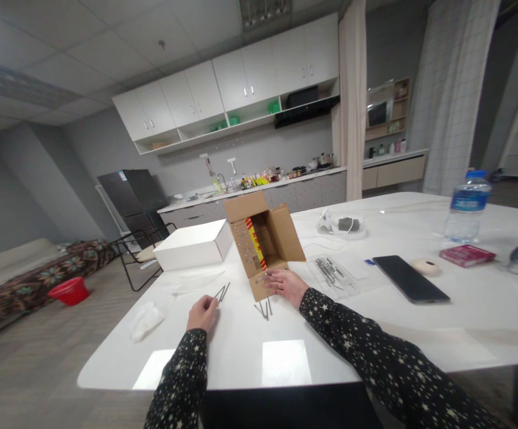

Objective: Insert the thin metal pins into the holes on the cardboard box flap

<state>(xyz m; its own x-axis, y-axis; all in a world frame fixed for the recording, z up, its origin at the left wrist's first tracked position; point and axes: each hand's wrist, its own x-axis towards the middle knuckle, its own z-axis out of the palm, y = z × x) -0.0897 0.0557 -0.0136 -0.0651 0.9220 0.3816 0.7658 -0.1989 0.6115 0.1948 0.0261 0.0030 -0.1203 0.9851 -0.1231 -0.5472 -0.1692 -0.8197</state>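
Note:
An open cardboard box with a red and yellow label stands tilted on the table, its opening towards me. My right hand is at its lower front flap, fingers together and closed on the cardboard; anything small under the fingertips is hidden. Small shiny dots mark the box's left flap. To the left, my left hand is closed in a pinch on a thin metal rod, with another thin rod beside it. Several similar rods lie just below the flap.
Metal tools in a clear plastic bag lie right of the box. Further right are a black phone, a magenta pack and a water bottle. A white box and crumpled tissue are on the left.

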